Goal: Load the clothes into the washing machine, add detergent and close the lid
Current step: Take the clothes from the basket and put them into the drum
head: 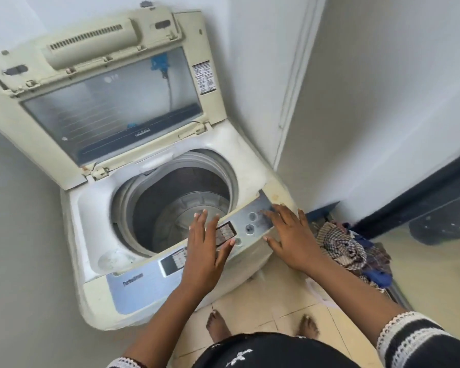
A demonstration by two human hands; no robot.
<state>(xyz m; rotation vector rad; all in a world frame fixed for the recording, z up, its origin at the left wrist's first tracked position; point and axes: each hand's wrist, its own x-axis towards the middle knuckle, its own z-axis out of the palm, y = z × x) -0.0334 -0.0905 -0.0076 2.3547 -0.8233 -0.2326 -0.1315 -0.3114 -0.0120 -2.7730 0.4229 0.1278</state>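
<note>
Top-load washing machine (pixel 96 285) seen with lid (pixel 112 102) raised, drum (pixel 181 205) bare. Left hand (pixel 206 251) and right hand (pixel 290 237) held flat, fingers straight, over the control panel (pixel 250 221). Clothes (pixel 351 251) piled on tiled floor (pixel 276 301), right of the machine.

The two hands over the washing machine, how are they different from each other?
The left hand reaches over the middle of the control panel, fingertips at the drum opening; the right hand is at the panel's right end, near the clothes pile on the floor. The left hand's fingers lie closer together; the right hand's are spread wider. Both hands are open, palm down, holding nothing.
</note>
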